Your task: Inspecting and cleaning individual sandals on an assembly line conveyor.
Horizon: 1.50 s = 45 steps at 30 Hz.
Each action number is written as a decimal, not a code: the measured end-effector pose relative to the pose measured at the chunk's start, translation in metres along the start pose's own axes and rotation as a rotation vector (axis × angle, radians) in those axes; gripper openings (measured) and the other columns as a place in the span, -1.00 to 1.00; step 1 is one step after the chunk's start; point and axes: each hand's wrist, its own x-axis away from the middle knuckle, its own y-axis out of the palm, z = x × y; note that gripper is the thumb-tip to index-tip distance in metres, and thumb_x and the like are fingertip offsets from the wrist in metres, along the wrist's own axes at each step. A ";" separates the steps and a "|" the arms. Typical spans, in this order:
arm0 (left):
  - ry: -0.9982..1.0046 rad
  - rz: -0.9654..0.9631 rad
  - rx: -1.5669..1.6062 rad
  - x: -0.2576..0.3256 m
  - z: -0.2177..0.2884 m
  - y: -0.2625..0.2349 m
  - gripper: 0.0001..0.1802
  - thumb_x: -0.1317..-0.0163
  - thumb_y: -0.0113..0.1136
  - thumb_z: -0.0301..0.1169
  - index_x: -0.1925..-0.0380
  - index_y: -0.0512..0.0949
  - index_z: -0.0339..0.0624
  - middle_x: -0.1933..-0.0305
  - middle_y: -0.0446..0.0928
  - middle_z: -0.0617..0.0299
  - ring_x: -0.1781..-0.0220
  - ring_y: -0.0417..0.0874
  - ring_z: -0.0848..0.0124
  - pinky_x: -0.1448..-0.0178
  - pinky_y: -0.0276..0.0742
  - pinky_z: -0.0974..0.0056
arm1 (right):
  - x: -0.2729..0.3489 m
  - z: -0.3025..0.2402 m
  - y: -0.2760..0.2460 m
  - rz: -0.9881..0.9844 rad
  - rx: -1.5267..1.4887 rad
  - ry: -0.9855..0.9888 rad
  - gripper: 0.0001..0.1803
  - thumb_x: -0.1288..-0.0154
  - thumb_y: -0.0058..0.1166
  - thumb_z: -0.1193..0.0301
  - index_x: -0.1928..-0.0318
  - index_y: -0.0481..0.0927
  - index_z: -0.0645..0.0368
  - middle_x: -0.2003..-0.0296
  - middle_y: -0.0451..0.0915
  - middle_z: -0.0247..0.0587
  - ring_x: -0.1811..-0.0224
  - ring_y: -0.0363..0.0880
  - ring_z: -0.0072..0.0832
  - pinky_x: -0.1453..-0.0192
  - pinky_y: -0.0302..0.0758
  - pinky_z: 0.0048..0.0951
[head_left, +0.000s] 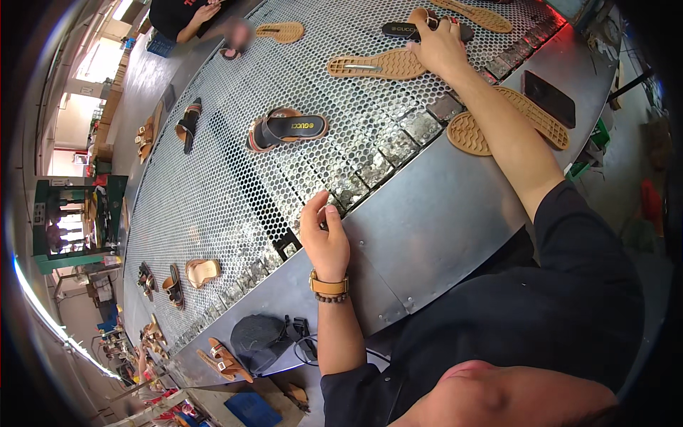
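Note:
My right hand reaches to the far right with its fingers closed on a black sandal with a tan strap, lying on the perforated metal conveyor. Just below that hand lies a tan rubber outsole with its ridged side up. My left hand hovers by the conveyor's near edge, fingers loosely bent and apart, holding nothing. The nearest thing beyond it is a black slide sandal with a striped edge. Two more tan outsoles lie partly under my right forearm: a ridged outsole and another outsole.
A steel ledge borders the conveyor. A dark phone rests at its right end; a black cap and brown sandal sit at lower left. Several sandals stand farther left. A co-worker's hand shows across the conveyor.

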 end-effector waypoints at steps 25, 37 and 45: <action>0.183 -0.127 -0.543 -0.006 0.010 0.013 -0.34 -0.31 0.35 -0.35 -0.43 0.47 -0.03 -0.49 0.31 -0.23 -0.46 0.32 -0.19 -0.54 0.24 -0.14 | 0.110 -0.092 -0.090 -0.494 -0.478 -1.182 -0.83 -0.15 0.20 0.39 0.40 0.68 0.27 0.31 0.61 -0.13 0.11 0.61 -0.18 0.02 0.63 -0.19; 0.016 0.010 -0.688 -0.009 -0.004 0.020 -0.56 -0.26 0.41 -0.22 -0.04 0.58 -0.22 -0.49 0.22 -0.51 -0.50 0.28 -0.33 -0.53 0.26 -0.18 | 0.055 -0.046 -0.100 -0.163 -0.209 -0.931 -0.76 -0.12 0.26 0.47 0.15 0.72 0.15 0.18 0.61 -0.18 0.01 0.63 -0.17 -0.08 0.63 -0.19; -0.043 0.016 -0.584 -0.017 0.007 0.020 -0.50 -0.14 0.49 -0.37 -0.04 0.50 -0.25 -0.20 0.42 -0.25 -0.30 0.45 -0.16 -0.42 0.37 -0.13 | 0.053 -0.055 -0.078 -0.483 -0.712 -0.794 -0.85 -0.25 0.04 0.64 0.21 0.39 0.22 0.24 0.51 -0.20 0.20 0.54 -0.28 0.11 0.49 -0.26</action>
